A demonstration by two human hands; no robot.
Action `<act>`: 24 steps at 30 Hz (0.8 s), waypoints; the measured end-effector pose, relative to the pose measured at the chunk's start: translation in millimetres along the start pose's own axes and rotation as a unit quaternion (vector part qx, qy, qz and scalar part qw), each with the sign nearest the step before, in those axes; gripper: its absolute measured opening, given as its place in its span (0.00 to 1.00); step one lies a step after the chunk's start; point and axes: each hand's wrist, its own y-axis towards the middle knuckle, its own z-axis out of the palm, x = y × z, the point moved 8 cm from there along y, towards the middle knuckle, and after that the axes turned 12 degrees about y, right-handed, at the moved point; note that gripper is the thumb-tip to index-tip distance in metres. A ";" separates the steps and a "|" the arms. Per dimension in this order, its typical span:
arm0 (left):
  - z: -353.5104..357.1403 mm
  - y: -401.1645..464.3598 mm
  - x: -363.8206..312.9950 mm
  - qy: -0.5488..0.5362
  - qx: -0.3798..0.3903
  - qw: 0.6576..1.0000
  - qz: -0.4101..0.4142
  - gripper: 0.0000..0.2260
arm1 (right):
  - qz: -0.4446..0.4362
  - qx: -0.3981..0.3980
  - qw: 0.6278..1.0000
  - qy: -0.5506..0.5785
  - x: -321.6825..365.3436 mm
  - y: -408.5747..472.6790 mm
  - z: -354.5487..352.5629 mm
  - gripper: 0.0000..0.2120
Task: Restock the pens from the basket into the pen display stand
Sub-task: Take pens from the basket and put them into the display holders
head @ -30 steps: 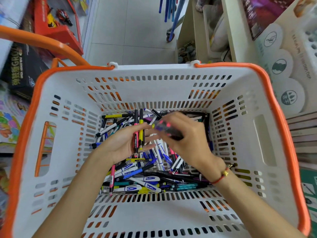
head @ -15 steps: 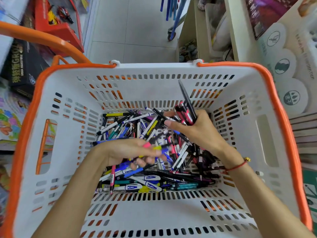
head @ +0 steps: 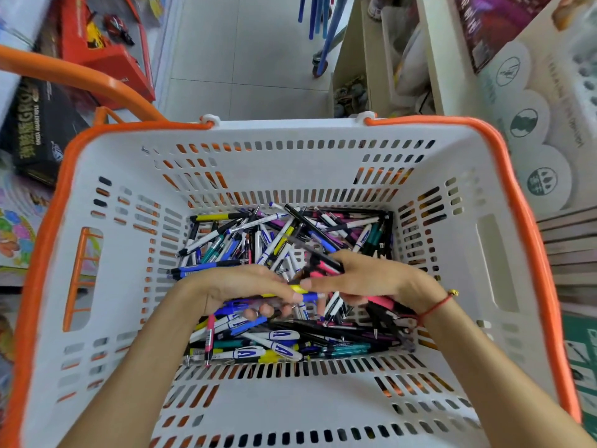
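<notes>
Both hands work inside the basket (head: 106,286), above a deep, tangled heap of pens (head: 277,240) that spreads out beyond and beneath the fingers. The right hand (head: 365,279) curls its fingers around a small bunch of black-and-pink pens (head: 318,266), whose ends jut out past its fingertips. The left hand (head: 239,282) lies palm-down with its fingers bent onto yellow and blue pens just under them; whether it grips them cannot be told. The pen display stand (head: 581,69) appears to be the white holed block at the upper right, well apart from the hands. Judged from this, restocking is at an early stage: gathering is under way and most pens remain to be moved.
</notes>
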 end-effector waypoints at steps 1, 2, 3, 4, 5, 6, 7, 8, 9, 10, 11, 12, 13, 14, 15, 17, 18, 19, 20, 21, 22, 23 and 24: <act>-4.9 -0.3 -0.2 -0.021 -0.022 1.000 0.001 0.10 | -0.013 -0.037 0.999 0.023 -0.1 2.6 -4.8 0.12; -8.7 -0.8 -1.0 -0.036 -0.040 0.999 0.003 0.10 | -0.018 -0.073 0.996 0.038 0.2 3.5 -9.0 0.14; -11.5 -1.9 -2.2 -0.039 -0.053 0.998 0.005 0.11 | -0.018 -0.095 0.994 0.044 -1.3 5.0 -12.7 0.16; -13.7 -3.2 -3.2 -0.029 -0.064 0.998 0.007 0.13 | -0.018 -0.105 0.993 0.049 -1.8 6.2 -14.7 0.18; -15.7 -5.0 -4.7 -0.017 -0.076 0.997 0.005 0.17 | -0.022 -0.111 0.992 0.059 -2.1 7.5 -16.7 0.20; -19.2 -7.0 -3.9 -0.016 -0.093 0.996 -0.001 0.22 | -0.026 -0.118 0.990 0.074 -2.3 7.6 -19.0 0.22; -23.2 -10.2 -2.5 -0.031 -0.115 0.993 -0.013 0.27 | -0.030 -0.129 0.987 0.090 -2.8 6.6 -23.0 0.23; -29.3 -13.3 1.4 -0.061 -0.139 0.988 -0.021 0.30 | -0.034 -0.138 0.984 0.106 -2.8 5.1 -27.0 0.21; -35.6 -17.3 6.2 -0.098 -0.161 0.982 -0.024 0.33 | -0.040 -0.147 0.980 0.127 -2.6 3.6 -30.6 0.19; -42.6 -21.0 9.4 -0.133 -0.180 0.975 -0.016 0.35 | -0.045 -0.160 0.974 0.153 -1.8 1.6 -34.3 0.16; -49.8 -23.7 12.5 -0.170 -0.197 0.966 -0.003 0.37 | -0.051 -0.180 0.965 0.185 -2.7 0.4 -39.0 0.14; -56.0 -24.3 14.9 -0.212 -0.213 0.954 0.014 0.40 | -0.053 -0.210 0.951 0.222 -4.2 -1.9 -43.7 0.13; -60.2 -23.4 14.9 -0.259 -0.229 0.938 0.037 0.42 | -0.050 -0.242 0.934 0.259 -8.9 -3.0 -48.3 0.13; -61.8 -21.4 11.9 -0.303 -0.238 0.920 0.067 0.42 | -0.044 -0.269 0.917 0.293 -12.9 -3.3 -49.2 0.13; -61.0 -18.0 5.1 -0.333 -0.242 0.906 0.100 0.42 | -0.037 -0.285 0.904 0.318 -16.1 -2.6 -46.3 0.13; -54.8 -9.0 -11.0 -0.344 -0.248 0.891 0.159 0.34 | -0.033 -0.294 0.889 0.349 -19.0 2.5 -32.5 0.15; -51.4 -5.0 -16.0 -0.338 -0.263 0.886 0.177 0.26 | -0.037 -0.293 0.888 0.353 -18.4 5.2 -24.7 0.15; -48.6 -1.8 -18.8 -0.345 -0.280 0.875 0.191 0.18 | -0.045 -0.289 0.892 0.345 -16.6 6.8 -17.4 0.14; -46.6 0.5 -18.1 -0.366 -0.294 0.860 0.199 0.13 | -0.054 -0.284 0.898 0.331 -13.5 7.9 -11.4 0.12; -45.2 1.9 -16.1 -0.395 -0.300 0.844 0.206 0.10 | -0.061 -0.273 0.907 0.315 -11.5 9.4 -7.0 0.11; -45.0 1.7 -15.1 -0.416 -0.305 0.830 0.215 0.08 | -0.062 -0.257 0.915 0.305 -8.2 9.6 -1.8 0.10; -46.5 -0.2 -14.4 -0.429 -0.315 0.817 0.222 0.07 | -0.053 -0.237 0.924 0.297 -7.7 10.8 2.3 0.11; -49.8 -3.5 -13.3 -0.437 -0.332 0.803 0.231 0.07 | -0.035 -0.222 0.931 0.287 -9.1 11.2 5.2 0.13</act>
